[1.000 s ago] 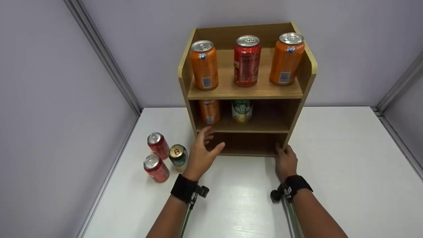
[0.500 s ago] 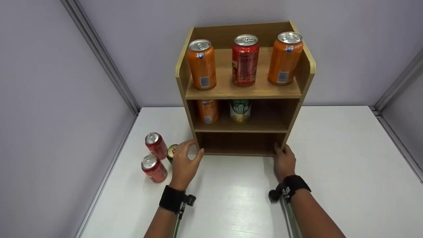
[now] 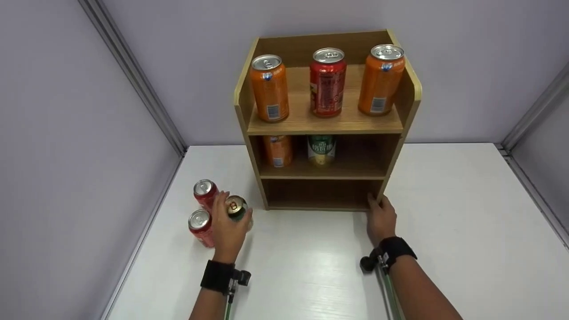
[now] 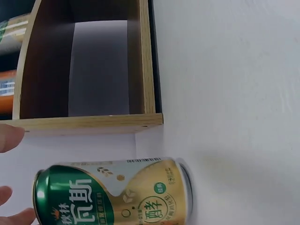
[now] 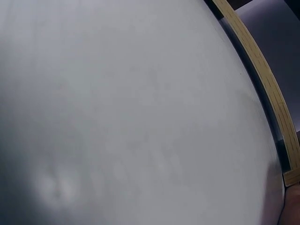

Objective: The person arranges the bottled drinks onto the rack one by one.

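Note:
In the head view, my left hand (image 3: 229,233) is spread around the green-and-gold drink can (image 3: 235,208), thumb to its right and fingers to its left. The left wrist view shows this can (image 4: 117,192) standing beside the wooden shelf (image 4: 149,61), with fingertips at the left image edge and a gap between the thumb and the can. My right hand (image 3: 381,222) grips the lower right side panel of the wooden shelf (image 3: 322,178), with its thumb on the inner face. Only a sliver of that hand (image 5: 291,206) shows in the right wrist view.
Two red cans, one behind (image 3: 205,193) and one in front (image 3: 201,226), stand left of my left hand. Orange cans (image 3: 270,91) (image 3: 381,82) flank a red can (image 3: 327,84) on the top shelf. The middle shelf holds an orange can (image 3: 278,151) and a green-gold can (image 3: 321,150).
My left hand has moved left and down from the shelf's lower left front to around the green-and-gold can on the table. The right hand stays at the shelf's side panel.

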A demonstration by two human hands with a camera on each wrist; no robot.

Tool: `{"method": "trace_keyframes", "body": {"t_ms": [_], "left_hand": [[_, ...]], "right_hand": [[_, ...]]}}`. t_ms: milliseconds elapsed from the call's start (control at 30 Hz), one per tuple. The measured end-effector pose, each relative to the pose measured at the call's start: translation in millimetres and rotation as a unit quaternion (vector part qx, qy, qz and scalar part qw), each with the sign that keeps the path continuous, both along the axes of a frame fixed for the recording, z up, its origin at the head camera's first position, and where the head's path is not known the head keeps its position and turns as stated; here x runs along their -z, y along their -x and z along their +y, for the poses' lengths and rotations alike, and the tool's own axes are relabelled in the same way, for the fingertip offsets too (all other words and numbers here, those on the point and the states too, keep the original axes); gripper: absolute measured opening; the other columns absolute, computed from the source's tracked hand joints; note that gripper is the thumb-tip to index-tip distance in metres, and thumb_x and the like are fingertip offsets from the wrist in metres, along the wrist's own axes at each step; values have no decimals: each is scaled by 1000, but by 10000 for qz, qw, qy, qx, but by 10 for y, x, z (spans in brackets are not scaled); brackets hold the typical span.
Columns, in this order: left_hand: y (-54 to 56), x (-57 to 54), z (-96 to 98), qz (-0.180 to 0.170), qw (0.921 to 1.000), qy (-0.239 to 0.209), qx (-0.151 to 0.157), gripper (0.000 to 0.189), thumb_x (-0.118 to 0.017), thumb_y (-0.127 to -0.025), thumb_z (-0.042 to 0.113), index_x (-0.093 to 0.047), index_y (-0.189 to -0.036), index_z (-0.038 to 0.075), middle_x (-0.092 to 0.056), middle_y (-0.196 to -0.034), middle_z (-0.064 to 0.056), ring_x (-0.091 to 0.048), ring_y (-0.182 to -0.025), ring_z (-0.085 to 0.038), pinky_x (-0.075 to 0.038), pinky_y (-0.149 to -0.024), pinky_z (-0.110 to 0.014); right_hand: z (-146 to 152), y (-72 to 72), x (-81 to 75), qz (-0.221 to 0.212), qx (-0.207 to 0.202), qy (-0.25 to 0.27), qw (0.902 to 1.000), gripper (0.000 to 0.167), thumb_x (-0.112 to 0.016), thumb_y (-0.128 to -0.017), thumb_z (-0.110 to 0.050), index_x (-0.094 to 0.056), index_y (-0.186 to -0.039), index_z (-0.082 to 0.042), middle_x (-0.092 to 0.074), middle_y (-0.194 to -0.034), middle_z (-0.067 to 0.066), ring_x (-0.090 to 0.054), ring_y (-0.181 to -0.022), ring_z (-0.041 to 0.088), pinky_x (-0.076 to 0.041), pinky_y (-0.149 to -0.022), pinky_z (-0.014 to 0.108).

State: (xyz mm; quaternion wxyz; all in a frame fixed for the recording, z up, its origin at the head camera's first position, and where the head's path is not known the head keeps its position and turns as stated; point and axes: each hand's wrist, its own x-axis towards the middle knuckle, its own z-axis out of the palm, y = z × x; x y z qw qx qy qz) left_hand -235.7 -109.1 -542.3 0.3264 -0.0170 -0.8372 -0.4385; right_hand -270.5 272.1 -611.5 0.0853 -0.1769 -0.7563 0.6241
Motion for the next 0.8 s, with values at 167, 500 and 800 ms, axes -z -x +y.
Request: {"method": "trace_keyframes", "body": {"t_ms": [167, 500, 800], "left_hand": [[-31, 29, -45, -496, 9971, -557, -149, 80, -84, -73, 12, -42, -139, -1, -48, -138, -21, -47, -127, -35, -34, -104, -45], [-48, 161, -52, -1150, 9877, -1057, -46, 93, -84, -74, 16, -29, -148, 5, -37, -149, -17, -39, -134, -27, -28, -110, -40], [8, 297, -75, -1391, 9824, -1245, 76, 100, -85, -71, 10, -25, -151, 4, -36, -150, -18, -37, -135, -28, -26, -110, -42]], "right_hand": [[-6, -3, -2, -24, -13, 45, 10000, 70, -49, -91, -65, -46, -144, -19, -49, -141, 6, -43, -129, 24, -33, -104, 42], [1, -24, -10, -42, -30, 147, 9999, 70, -50, -91, -64, -47, -144, -19, -49, -140, 7, -43, -128, 23, -31, -104, 42], [10, -17, -30, 50, -78, 9, 10000, 72, -48, -92, -64, -43, -147, -17, -47, -144, 8, -40, -132, 25, -29, -107, 42]]}}
